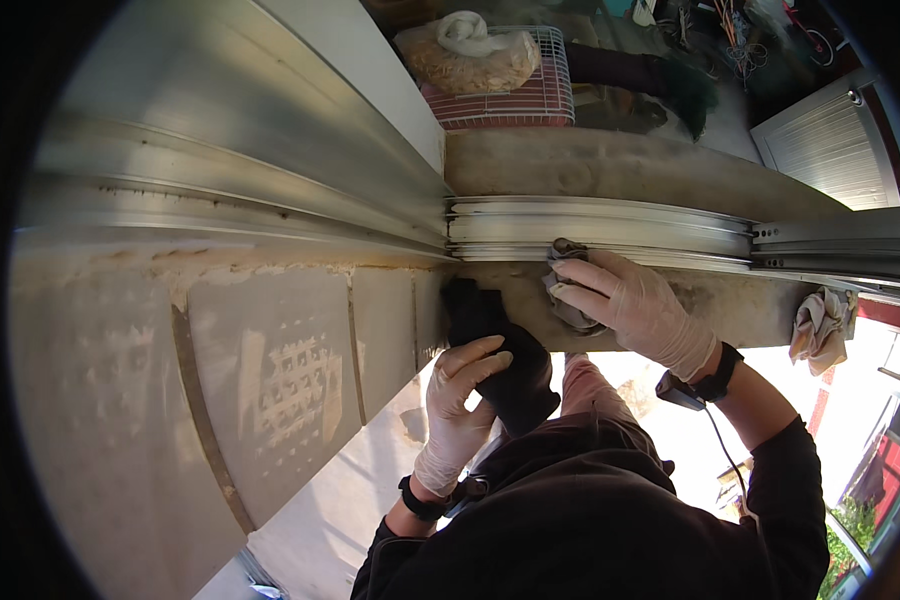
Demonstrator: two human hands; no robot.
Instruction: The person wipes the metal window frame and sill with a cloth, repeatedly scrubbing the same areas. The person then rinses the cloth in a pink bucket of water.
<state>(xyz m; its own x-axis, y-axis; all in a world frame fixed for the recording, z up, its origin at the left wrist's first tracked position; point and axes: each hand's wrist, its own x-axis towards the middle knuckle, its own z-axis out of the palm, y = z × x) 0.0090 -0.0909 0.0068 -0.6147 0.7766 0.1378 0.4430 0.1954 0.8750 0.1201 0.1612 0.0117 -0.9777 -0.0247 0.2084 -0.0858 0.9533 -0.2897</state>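
Note:
Both hands wear thin whitish gloves. My left hand [465, 401] grips a soft black item, probably a cloth [521, 375], whose far end reaches the sill's left corner. Under the fingers of my right hand [641, 311] is a crumpled grey rag [570, 304]. The rag lies on the dirty stone window sill [521, 289], its upper end against the metal sliding-window track [600, 229]. The rag's underside and part of the black item are hidden. Another crumpled rag, beige [820, 330], rests at the sill's right end.
A metal frame post [270, 127] rises at the left, above a tiled wall [270, 360]. A sliding sash [832, 236] stands in the track at right. Inside, a filled plastic bag [472, 64] sits on a wire cage [525, 105]. A cable [727, 442] hangs from my right wrist.

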